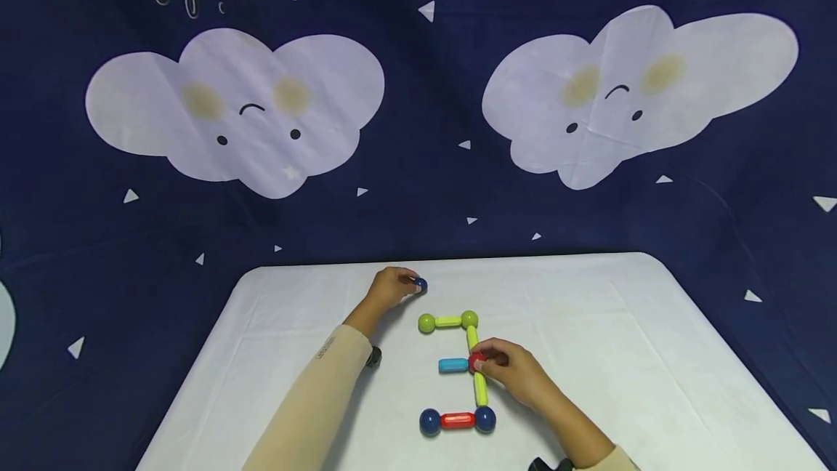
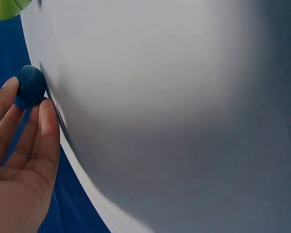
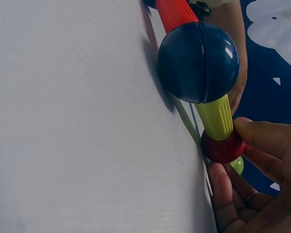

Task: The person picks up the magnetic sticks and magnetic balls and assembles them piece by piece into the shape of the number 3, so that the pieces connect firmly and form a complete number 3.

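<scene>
A dark blue ball is pinched between thumb and fingers of my left hand, close to the table's far edge. My right hand grips the red ball in the middle of a joined figure of sticks and balls. From that red ball a blue stick points left, with its outer end bare. Yellow-green sticks run from it toward a green ball and a blue ball. The right wrist view shows the red ball partly hidden by the fingers.
The figure's far arm is a yellow-green stick ending in another green ball. Its near arm is a red stick ending in a blue ball. A white-covered table lies beneath, with a dark blue cloud-print cloth behind.
</scene>
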Demonstrator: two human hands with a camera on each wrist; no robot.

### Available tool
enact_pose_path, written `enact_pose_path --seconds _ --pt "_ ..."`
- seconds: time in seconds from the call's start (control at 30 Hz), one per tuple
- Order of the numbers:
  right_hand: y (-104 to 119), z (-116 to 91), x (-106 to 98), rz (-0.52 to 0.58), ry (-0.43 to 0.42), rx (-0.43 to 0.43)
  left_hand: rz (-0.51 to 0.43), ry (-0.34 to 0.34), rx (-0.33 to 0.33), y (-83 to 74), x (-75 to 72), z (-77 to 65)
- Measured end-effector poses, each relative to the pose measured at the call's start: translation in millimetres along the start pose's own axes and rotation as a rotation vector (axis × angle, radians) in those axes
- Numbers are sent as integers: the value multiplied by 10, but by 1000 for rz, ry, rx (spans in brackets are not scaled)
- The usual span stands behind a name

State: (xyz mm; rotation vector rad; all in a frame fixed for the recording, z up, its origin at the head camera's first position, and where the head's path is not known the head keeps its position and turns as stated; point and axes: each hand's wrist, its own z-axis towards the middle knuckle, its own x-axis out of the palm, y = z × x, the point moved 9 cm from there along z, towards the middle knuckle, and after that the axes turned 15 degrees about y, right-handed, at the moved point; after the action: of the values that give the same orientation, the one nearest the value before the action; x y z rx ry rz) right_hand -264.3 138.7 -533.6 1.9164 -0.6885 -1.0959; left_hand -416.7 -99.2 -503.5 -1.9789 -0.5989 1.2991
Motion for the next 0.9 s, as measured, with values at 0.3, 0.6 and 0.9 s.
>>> enact_pose_path --seconds 0.3,0.6,0.9 --pt "-18 4 2 -11 -11 9 -37 15 -12 184 15 -315" --pt "-6 -2 0 0 -11 6 -27 27 -21 264 83 -617" --pt "-5 4 -6 -3 -15 -8 -21 90 13 236 182 -854"
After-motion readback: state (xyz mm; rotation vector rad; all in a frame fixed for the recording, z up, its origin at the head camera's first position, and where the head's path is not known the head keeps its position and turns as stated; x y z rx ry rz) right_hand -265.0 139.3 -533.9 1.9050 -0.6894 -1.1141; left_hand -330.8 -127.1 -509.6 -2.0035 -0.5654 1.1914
